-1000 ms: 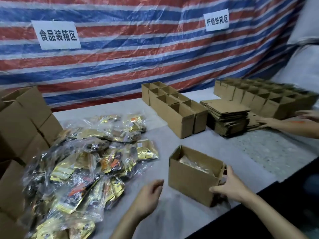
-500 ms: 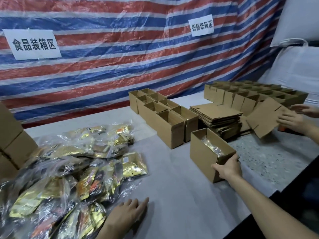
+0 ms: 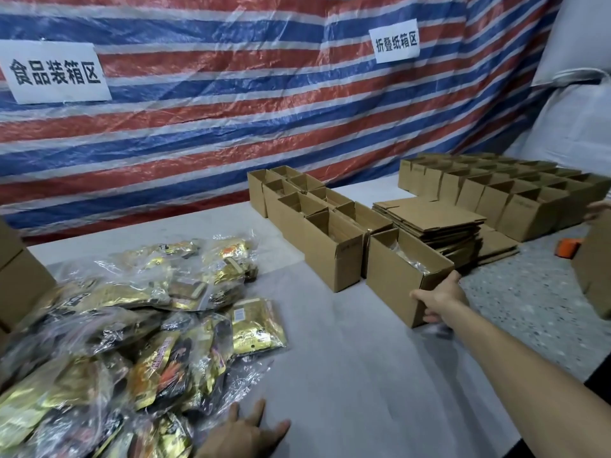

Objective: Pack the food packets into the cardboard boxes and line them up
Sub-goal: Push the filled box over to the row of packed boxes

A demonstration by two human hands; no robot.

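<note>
My right hand [image 3: 439, 300] grips the near end of an open cardboard box [image 3: 391, 276] with a clear food packet inside. That box stands on the grey table against a double row of open boxes [image 3: 330, 256] that runs away toward the tarp. My left hand [image 3: 244, 434] rests flat on the table with fingers spread, at the edge of a heap of gold and black food packets [image 3: 132, 342] in clear plastic. One gold packet [image 3: 256, 327] lies at the heap's right edge.
A stack of flat box blanks [image 3: 436, 223] sits right of the row, with a block of several open empty boxes [image 3: 515, 196] behind it. Another person's hand [image 3: 600, 209] and a cardboard piece [image 3: 595, 272] show at the right edge. An orange object [image 3: 568, 248] lies nearby. Large cartons [image 3: 20, 276] stand far left.
My right hand has pushed the packed box away from me until it sits beside the row of boxes. My left hand has come down flat on the table by the packets.
</note>
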